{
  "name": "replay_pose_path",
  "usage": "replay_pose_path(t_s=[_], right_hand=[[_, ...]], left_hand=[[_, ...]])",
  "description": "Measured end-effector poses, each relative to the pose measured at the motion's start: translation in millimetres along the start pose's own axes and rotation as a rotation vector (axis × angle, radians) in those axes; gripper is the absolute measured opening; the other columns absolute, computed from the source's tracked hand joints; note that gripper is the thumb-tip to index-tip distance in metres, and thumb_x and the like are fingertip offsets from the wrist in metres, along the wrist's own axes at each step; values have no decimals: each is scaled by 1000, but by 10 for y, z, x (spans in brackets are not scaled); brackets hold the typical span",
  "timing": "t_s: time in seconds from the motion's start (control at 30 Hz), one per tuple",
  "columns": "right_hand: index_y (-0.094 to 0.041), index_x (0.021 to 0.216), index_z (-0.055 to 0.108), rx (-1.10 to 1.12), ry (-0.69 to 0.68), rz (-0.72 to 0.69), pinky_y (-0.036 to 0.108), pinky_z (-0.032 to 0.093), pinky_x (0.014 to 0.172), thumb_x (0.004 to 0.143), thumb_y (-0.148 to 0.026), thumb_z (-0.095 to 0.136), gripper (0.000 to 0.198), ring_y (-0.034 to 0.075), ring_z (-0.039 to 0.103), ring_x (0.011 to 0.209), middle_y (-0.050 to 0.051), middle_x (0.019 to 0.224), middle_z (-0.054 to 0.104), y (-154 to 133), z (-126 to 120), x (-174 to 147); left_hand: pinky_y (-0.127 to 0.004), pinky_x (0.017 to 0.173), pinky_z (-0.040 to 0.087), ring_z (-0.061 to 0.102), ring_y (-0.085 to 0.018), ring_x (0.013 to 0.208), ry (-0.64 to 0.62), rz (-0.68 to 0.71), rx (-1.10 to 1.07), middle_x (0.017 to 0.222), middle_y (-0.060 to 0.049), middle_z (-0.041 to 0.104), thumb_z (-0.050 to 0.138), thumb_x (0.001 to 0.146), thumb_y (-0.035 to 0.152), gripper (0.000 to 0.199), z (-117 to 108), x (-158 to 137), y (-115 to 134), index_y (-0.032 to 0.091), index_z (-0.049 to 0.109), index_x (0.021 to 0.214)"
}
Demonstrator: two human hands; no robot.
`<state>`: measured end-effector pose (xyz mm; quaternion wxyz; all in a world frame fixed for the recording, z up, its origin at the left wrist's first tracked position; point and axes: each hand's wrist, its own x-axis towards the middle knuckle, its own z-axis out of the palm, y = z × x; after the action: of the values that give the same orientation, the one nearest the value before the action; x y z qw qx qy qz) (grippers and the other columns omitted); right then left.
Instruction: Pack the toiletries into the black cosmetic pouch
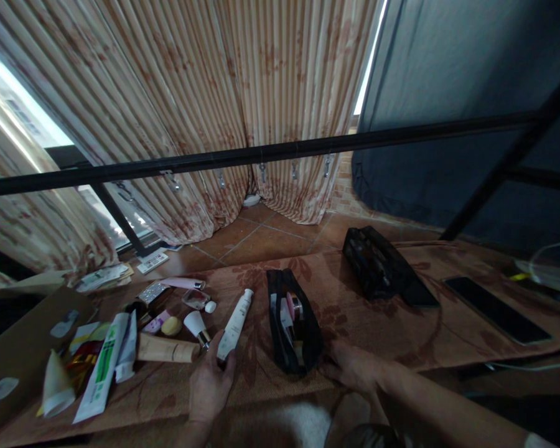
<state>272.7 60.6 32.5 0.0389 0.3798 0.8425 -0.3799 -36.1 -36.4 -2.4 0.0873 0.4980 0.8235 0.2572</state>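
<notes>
A white squeeze tube (236,326) with a small round cap is pinched in my left hand (213,381), its capped end pointing up and away from me. To the right of it stands an unzipped black mesh pouch (279,348) with several cosmetics inside, among them a round pink-edged item (295,305). My right hand (350,366) is closed at the near right side of this pouch; the fingertips are dim against the black fabric. Just left of my left hand lie a makeup brush (196,325) with a white head and a beige tube (165,348).
More tubes and cosmetics lie at left, including a green-and-white tube (103,367), beside a cardboard box (9,367). A second black pouch (371,264) and a dark phone (497,310) lie at right. A black metal rail (280,148) crosses beyond the brown cloth.
</notes>
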Motion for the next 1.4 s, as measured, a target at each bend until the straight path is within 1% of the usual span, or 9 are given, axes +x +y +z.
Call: replay_pose_path(t_s=[0.13, 0.3, 0.53, 0.73, 0.87, 1.07, 1.2, 1.33, 1.4], right_hand=[[-16, 84, 65, -20, 5, -38, 20, 34, 53, 84, -24, 49, 18, 11, 52, 61, 3, 72, 63, 11, 4, 3], [-15, 82, 64, -35, 17, -28, 20, 34, 53, 83, -26, 50, 18, 11, 51, 60, 3, 71, 61, 2, 0, -3], [-16, 84, 64, -27, 19, -9, 20, 34, 53, 82, -25, 49, 18, 12, 53, 61, 4, 74, 63, 27, 26, 3], [-15, 86, 64, -26, 24, -23, 20, 34, 53, 82, -26, 50, 18, 12, 53, 61, 4, 73, 63, 43, 34, 17], [-16, 84, 63, -19, 29, -37, 20, 35, 54, 81, -25, 50, 16, 11, 52, 61, 3, 73, 62, 35, 27, 15], [-16, 81, 62, 3, 18, 10, 19, 33, 51, 82, -28, 50, 17, 11, 50, 58, 2, 69, 60, 51, 46, 23], [-16, 81, 62, 4, 1, -3, 19, 34, 52, 81, -25, 50, 15, 10, 51, 59, 2, 69, 61, -18, -4, -9], [-15, 77, 62, -17, -6, 48, 19, 31, 49, 83, -27, 50, 18, 10, 49, 56, 2, 66, 59, -56, -40, -28], [-16, 78, 63, -22, -15, 43, 19, 32, 50, 83, -27, 50, 18, 10, 50, 57, 2, 68, 60, -43, -36, -23]], left_hand=[[-23, 55, 42, 63, -15, 57, 14, -1, 10, 65, 2, 65, 53, 87, 37, 47, -1, -11, -3, 22, 51, 132], [-24, 59, 44, 65, -15, 61, 22, 15, 11, 68, 2, 66, 53, 87, 38, 47, 17, -12, -36, 23, 51, 132], [-24, 59, 43, 64, -16, 60, 5, 11, 19, 64, 2, 65, 52, 88, 39, 48, 27, -3, -34, 21, 50, 132], [-24, 54, 41, 64, -16, 58, -3, 2, -2, 63, 2, 65, 52, 87, 39, 47, 18, -7, -30, 20, 52, 130], [-24, 54, 41, 62, -15, 56, 21, 23, -7, 63, 1, 64, 51, 88, 38, 45, 17, -7, -36, 19, 53, 129], [-24, 53, 40, 61, -15, 54, 0, 8, -6, 62, 1, 64, 49, 89, 37, 45, 3, -10, -5, 19, 52, 130], [-24, 53, 39, 62, -16, 56, 0, 8, 2, 63, 1, 64, 48, 89, 37, 45, -8, -12, 10, 18, 52, 129], [-25, 55, 40, 62, -17, 57, -9, 25, 14, 62, 1, 64, 46, 90, 38, 46, -8, -10, 2, 17, 51, 131], [-25, 55, 40, 62, -17, 55, -13, 31, 17, 60, 1, 63, 45, 91, 37, 45, -7, -10, 1, 17, 51, 131]])
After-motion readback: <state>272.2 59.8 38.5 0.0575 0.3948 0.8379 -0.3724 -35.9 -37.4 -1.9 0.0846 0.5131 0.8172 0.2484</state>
